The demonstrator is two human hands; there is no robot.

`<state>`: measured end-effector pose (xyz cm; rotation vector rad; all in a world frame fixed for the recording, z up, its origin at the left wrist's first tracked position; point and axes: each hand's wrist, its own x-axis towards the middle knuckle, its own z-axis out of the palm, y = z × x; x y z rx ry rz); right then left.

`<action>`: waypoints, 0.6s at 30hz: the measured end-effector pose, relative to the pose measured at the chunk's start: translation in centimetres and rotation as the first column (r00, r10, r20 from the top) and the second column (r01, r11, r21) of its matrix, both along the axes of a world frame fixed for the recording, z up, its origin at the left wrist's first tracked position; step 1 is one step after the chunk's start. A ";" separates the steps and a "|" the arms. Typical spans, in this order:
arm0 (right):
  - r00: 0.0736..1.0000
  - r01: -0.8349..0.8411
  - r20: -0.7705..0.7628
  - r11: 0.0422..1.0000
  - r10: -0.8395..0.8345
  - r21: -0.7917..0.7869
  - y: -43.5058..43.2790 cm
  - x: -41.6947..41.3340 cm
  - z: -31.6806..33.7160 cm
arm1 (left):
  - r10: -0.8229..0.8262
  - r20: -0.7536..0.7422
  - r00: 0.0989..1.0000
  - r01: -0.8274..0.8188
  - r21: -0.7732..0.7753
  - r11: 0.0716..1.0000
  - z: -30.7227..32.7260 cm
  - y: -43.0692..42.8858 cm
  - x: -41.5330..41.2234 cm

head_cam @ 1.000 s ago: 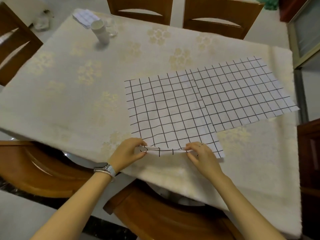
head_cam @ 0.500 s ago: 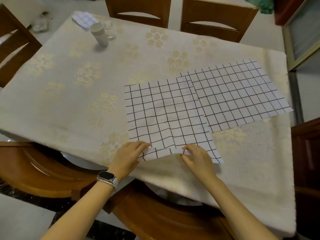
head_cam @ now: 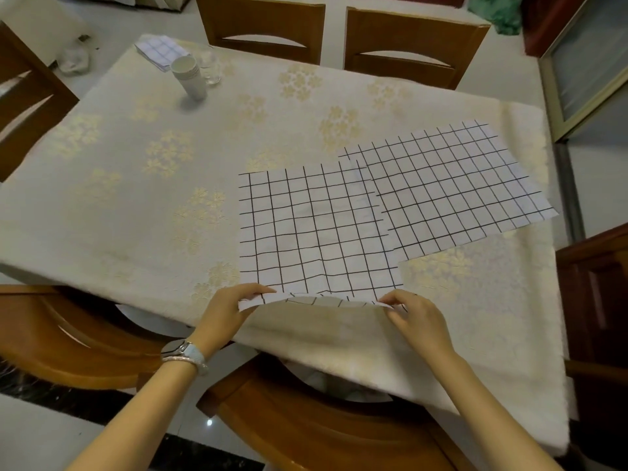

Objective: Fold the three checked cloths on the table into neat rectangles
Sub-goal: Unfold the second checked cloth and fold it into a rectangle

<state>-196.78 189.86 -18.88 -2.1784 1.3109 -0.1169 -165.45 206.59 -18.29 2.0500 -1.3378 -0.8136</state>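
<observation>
A white cloth with a black check (head_cam: 312,229) lies flat on the table in front of me. Its near edge is lifted off the tablecloth. My left hand (head_cam: 227,311) pinches the near left corner, and my right hand (head_cam: 416,317) pinches the near right corner. A second checked cloth (head_cam: 452,185) lies flat to the right and farther back, its left edge overlapping the first one. A third checked cloth (head_cam: 159,52), folded small, rests at the far left corner of the table.
A cream tablecloth with gold flowers (head_cam: 170,158) covers the table. A stack of white cups (head_cam: 188,76) and a clear glass (head_cam: 210,68) stand far left. Wooden chairs (head_cam: 261,28) surround the table, one (head_cam: 323,423) right below my arms.
Both hands have raised the near edge of the front cloth off the table; my left hand moved left to the corner and my right hand moved right.
</observation>
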 end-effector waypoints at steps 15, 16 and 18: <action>0.935 0.132 0.290 0.958 -0.205 0.253 -1.4 -3.7 3.1 | 0.174 -0.295 0.940 -0.131 0.158 0.979 1.5 2.5 0.2; 0.920 0.134 0.321 0.950 -0.225 0.280 -1.6 -3.7 3.2 | 0.180 -0.314 0.932 -0.139 0.149 0.979 1.6 2.4 0.2; 0.895 0.131 0.367 0.935 -0.254 0.328 -1.9 -3.5 3.5 | 0.183 -0.351 0.918 -0.152 0.116 0.982 2.3 2.1 -0.2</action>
